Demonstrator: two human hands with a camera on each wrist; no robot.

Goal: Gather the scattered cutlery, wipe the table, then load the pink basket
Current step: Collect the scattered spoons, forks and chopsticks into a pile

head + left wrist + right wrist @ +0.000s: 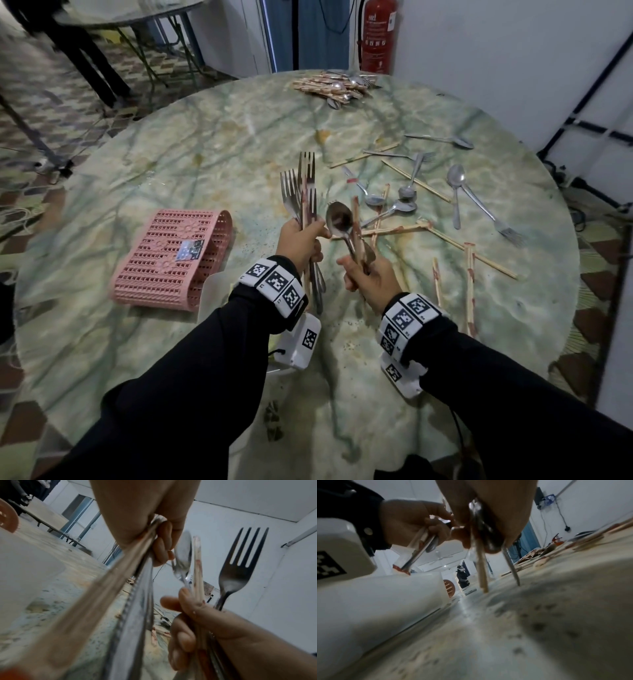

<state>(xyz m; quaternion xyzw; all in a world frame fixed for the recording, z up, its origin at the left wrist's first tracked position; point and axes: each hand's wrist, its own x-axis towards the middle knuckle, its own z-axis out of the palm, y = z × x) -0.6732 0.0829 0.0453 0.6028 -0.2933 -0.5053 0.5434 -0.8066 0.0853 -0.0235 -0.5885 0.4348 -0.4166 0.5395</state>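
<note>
My left hand (301, 240) grips an upright bundle of forks (301, 192) mixed with stained chopsticks; their handles (120, 588) run down past the wrist. Close beside it, my right hand (363, 277) holds a spoon (339, 219), a chopstick (197, 561) and a fork (240, 568), whose lower ends (483, 574) hang just above the table. The pink basket (171, 260) lies overturned on the left of the green marbled table (205, 137). Several spoons (455, 178), forks (510, 234) and chopsticks (469, 284) lie scattered on the right.
A pile of chopsticks and spoons (337, 85) sits at the table's far edge. A white container (385, 595) stands under my left wrist. Crumbs and stains dot the near tabletop. A red fire extinguisher (378, 34) hangs on the far wall; another table stands at the back left.
</note>
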